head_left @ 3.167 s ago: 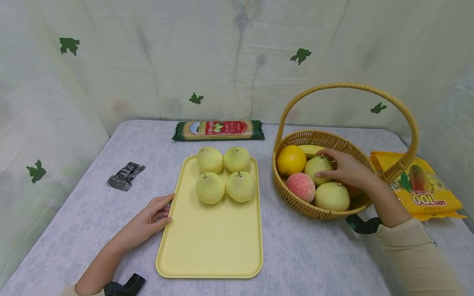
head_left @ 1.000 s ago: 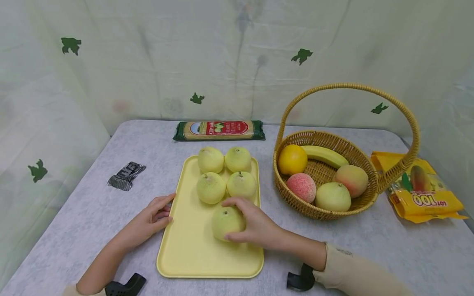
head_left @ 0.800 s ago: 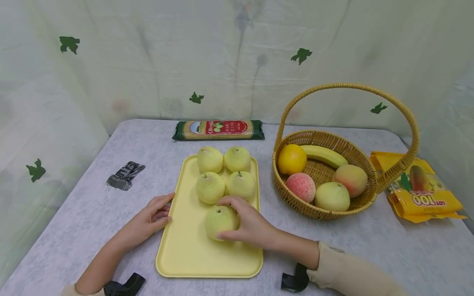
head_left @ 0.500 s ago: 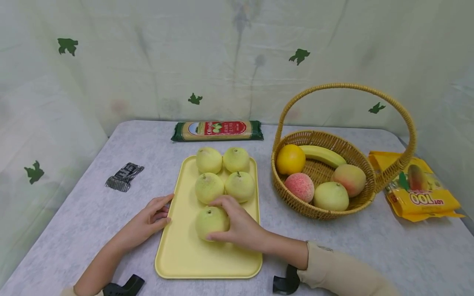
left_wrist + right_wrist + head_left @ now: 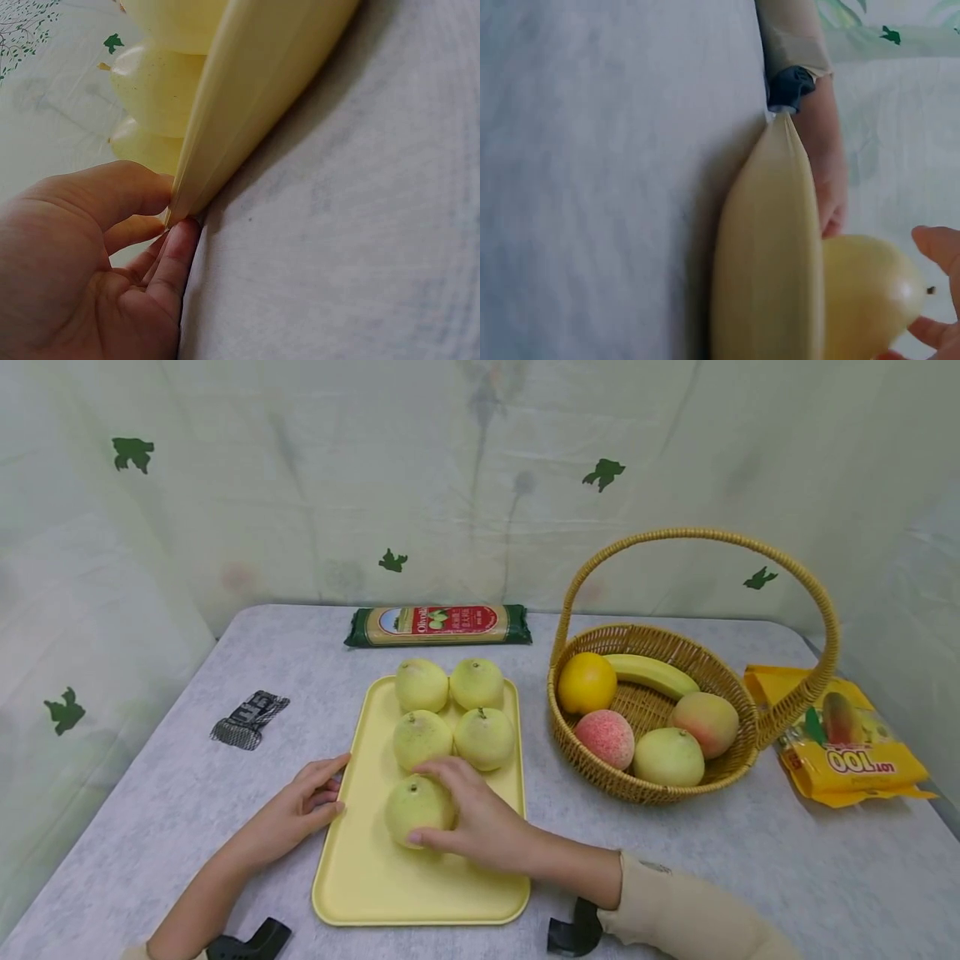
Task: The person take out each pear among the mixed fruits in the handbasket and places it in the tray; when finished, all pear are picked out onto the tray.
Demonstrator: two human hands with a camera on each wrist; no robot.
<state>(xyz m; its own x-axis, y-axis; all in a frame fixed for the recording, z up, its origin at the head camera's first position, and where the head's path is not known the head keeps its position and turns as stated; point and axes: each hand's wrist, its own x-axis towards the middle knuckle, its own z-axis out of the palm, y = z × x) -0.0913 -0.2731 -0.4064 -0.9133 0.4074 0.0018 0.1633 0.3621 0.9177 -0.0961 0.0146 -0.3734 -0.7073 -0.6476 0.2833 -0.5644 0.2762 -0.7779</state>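
My right hand [image 5: 480, 814] curls its thumb and fingers round the side of a round, pale green pear [image 5: 412, 810]. This pear sits on a yellow tray [image 5: 420, 893], in front of several similar pears [image 5: 486, 739] grouped at its far end. In the right wrist view, part of that pear [image 5: 870, 292] shows above the tray's rim [image 5: 772, 247]. At the tray's left edge, my left hand [image 5: 300, 806] holds the rim. The left wrist view has its thumb at the rim and other fingers [image 5: 176, 255] just beneath.
Right of the tray stands a wicker basket [image 5: 626, 789] with an orange [image 5: 587, 683], a banana [image 5: 652, 672], two peaches [image 5: 603, 739] and one pear [image 5: 669, 757]. Behind it to the right lies a yellow packet [image 5: 855, 752]. A pasta pack [image 5: 438, 625] and black wrapper [image 5: 249, 720] lie farther left.
My right hand has taken a pear from the basket to the tray, then slid it left across the tray below the other pears. My left hand has stayed at the rim.
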